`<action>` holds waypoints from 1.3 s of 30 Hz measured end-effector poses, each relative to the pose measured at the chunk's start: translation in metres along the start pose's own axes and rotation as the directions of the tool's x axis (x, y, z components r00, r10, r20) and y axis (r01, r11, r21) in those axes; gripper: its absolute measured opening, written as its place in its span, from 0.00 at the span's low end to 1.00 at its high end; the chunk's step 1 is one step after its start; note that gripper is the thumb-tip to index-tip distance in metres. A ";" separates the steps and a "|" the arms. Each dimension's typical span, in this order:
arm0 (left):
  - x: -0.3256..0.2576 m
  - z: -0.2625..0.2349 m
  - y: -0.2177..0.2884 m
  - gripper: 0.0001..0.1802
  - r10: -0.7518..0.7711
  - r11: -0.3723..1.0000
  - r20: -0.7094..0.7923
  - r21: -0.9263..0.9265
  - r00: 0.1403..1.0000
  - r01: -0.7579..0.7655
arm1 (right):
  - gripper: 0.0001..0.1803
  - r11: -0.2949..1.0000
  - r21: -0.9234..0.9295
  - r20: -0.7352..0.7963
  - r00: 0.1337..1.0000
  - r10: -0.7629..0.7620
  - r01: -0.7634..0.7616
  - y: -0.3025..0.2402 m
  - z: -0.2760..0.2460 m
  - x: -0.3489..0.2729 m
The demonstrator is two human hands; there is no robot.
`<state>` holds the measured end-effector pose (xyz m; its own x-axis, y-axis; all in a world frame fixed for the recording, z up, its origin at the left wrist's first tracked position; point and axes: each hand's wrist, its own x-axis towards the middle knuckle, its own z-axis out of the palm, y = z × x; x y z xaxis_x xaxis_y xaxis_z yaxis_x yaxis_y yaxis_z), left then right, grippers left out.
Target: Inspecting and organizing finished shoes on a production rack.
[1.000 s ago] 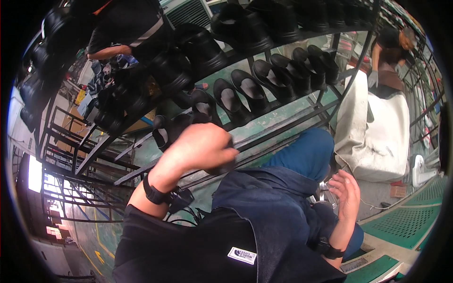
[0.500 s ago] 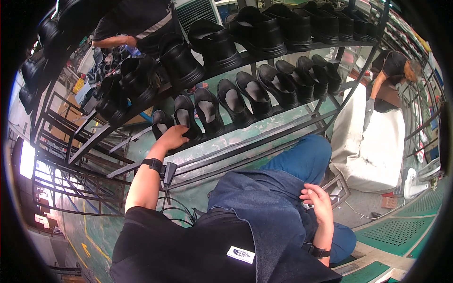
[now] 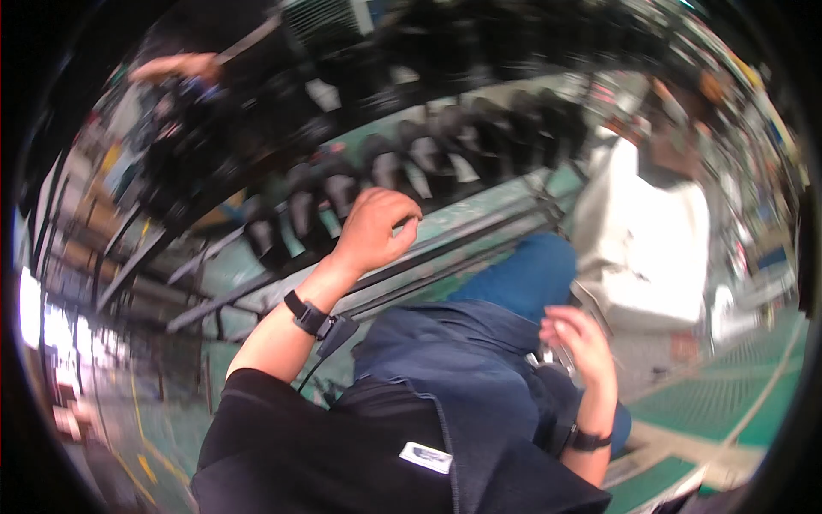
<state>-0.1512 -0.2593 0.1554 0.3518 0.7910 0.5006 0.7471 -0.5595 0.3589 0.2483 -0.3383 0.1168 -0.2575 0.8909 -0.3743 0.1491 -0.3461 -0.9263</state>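
Observation:
Raised in front of the lower rack row is my left hand point(image 3: 377, 227), its fingers loosely curled. A gap shows between thumb and forefinger, and I see nothing held there. Behind it, black slip-on shoes point(image 3: 383, 161) with greyish insides stand side by side, blurred; the hand looks apart from them. My right hand point(image 3: 578, 338) hovers by my right knee and the dark blue apron point(image 3: 462, 343), its fingers bent and apart, with nothing visible in it. A dark strap circles each wrist, and a small black device sits on the left one.
A dark metal shoe rack point(image 3: 214, 300) spans the front, with more black shoes point(image 3: 445, 43) on its upper tier. At the right stands a white-covered block point(image 3: 646, 248), a person working behind it. Another person's arm point(image 3: 175, 67) shows at upper left. Green perforated panels point(image 3: 719, 385) lie lower right.
My left hand has come off a shoe in the lower row and moved right and nearer the camera. My right hand stays by my knee. The whole view has shifted and blurred.

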 end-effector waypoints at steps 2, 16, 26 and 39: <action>0.033 0.040 0.028 0.07 0.131 0.986 0.083 -0.113 0.988 -0.121 | 0.19 0.947 -0.202 0.044 0.968 -0.247 0.250 -0.045 -0.028 -0.006; 0.128 0.238 0.105 0.15 0.348 0.846 0.241 -0.497 0.906 -0.193 | 0.24 0.989 -0.097 -0.948 0.293 -0.125 0.109 -0.027 -0.172 -0.498; 0.123 0.235 0.146 0.14 0.376 0.874 0.180 -0.395 0.909 -0.283 | 0.23 0.945 -0.072 -0.286 -0.915 0.286 0.318 0.155 -0.228 -0.680; 0.115 0.238 0.188 0.15 0.423 0.881 0.188 -0.316 0.887 -0.353 | 0.34 0.263 0.626 -0.734 -0.669 -0.118 -0.734 0.124 -0.310 -0.627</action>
<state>0.1637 -0.2145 0.0927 0.7338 0.5113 0.4472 0.3557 -0.8501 0.3882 0.7242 -0.8482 0.2503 0.8553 -0.3387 0.3921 -0.3696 -0.9292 0.0037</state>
